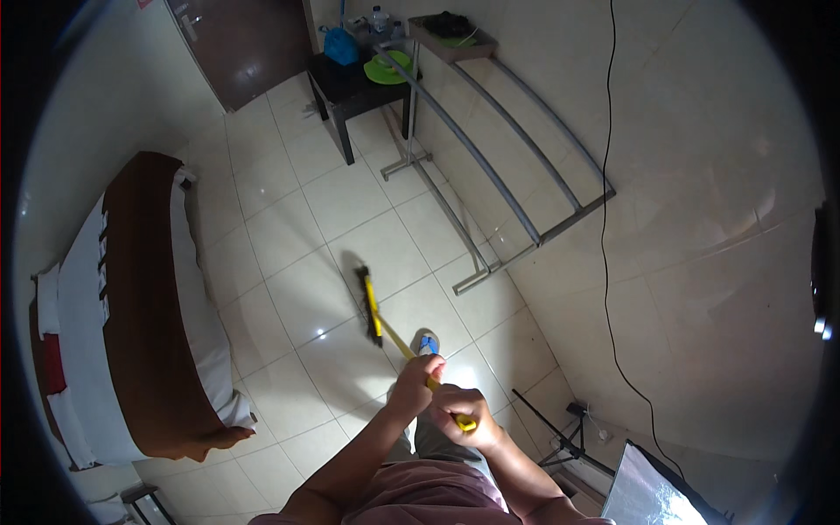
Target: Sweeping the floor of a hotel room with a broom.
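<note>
Both of my hands are closed around the yellow handle of a push broom. My left hand (pixel 419 384) grips lower down the handle, nearer the broom head. Close behind it, my right hand (pixel 463 413) holds the upper part, with the handle's yellow end sticking out of the fist. The broom head (pixel 371 308), yellow with dark bristles, is over the pale tiled floor (pixel 341 216), ahead and slightly left of my shoe (pixel 427 342). Whether the bristles touch the tiles I cannot tell.
A bed (pixel 141 308) with a brown runner stands left. Ahead are a black table (pixel 348 95) with a green hat-like item (pixel 388 67) and blue bag (pixel 340 46), and a grey metal rack (pixel 489 172). A black stand (pixel 571 446) and silvery panel (pixel 650 489) are lower right; a cable (pixel 605 262) hangs along the wall.
</note>
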`<move>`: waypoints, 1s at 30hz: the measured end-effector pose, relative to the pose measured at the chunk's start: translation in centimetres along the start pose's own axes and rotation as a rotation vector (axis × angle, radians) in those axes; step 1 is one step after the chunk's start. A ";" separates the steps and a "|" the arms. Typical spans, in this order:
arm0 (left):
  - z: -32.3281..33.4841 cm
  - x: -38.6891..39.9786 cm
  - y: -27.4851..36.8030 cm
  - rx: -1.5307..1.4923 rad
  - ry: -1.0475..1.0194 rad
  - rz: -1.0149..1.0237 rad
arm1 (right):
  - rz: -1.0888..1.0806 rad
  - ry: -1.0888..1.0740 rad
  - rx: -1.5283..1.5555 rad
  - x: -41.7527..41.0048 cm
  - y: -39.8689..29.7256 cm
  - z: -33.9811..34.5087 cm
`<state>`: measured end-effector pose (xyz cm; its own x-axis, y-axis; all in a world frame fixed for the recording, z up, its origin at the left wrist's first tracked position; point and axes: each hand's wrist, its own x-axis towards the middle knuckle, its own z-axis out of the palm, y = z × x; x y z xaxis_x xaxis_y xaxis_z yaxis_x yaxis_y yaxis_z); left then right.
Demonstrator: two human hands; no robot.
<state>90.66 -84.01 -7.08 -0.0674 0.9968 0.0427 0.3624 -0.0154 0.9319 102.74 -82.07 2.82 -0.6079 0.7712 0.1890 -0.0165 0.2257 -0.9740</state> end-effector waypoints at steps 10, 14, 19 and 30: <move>0.8 13.0 -5.7 -0.203 -0.469 -0.165 | 0.052 0.199 -0.195 8.4 6.4 -2.0; -0.4 16.0 -7.0 -0.158 -0.419 -0.214 | 0.108 0.113 -0.035 11.1 7.6 -4.9; 0.6 16.1 -1.7 -0.081 -0.237 -0.094 | 0.186 0.034 -0.047 10.6 4.3 -8.9; 3.5 20.9 -6.2 -0.336 -0.311 -0.022 | 0.079 0.198 -0.287 15.6 8.7 -7.1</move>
<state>90.30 -62.81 -13.20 0.2293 0.9725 -0.0403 0.0392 0.0322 0.9987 98.73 -63.85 -1.80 -0.4327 0.8868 0.1626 0.2653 0.2976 -0.9171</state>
